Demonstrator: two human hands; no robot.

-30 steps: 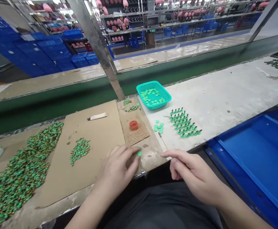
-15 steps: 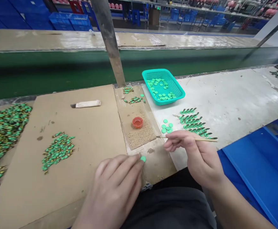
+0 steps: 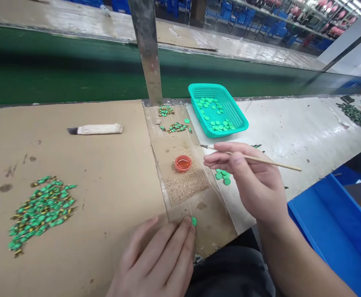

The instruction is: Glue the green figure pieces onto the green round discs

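My right hand [image 3: 248, 177] holds a thin wooden brush [image 3: 261, 160] in a pinch, its dark tip raised to the right of a small red cup [image 3: 183, 163] of liquid. Under the fingertips of my left hand [image 3: 165, 255] lies a green disc [image 3: 194, 221], flat on the brown board; the fingers are side by side, the thumb apart. Several green discs [image 3: 223, 176] lie on the white sheet beneath my right hand. Small green-and-gold pieces [image 3: 177, 127] are grouped beyond the cup, and a larger pile [image 3: 42, 210] is on the cardboard at left.
A teal basket [image 3: 244, 119] with green discs stands behind my right hand. A wrapped blade [image 3: 100, 129] lies on the cardboard [image 3: 121, 177]. A metal post [image 3: 149, 57] rises at the bench's back edge. Blue bins [image 3: 335, 231] are at lower right.
My right hand has lifted the brush up and away from the bench, and it now covers most of the rows of finished-looking pieces. The view has shifted; my left hand stays at the disc.
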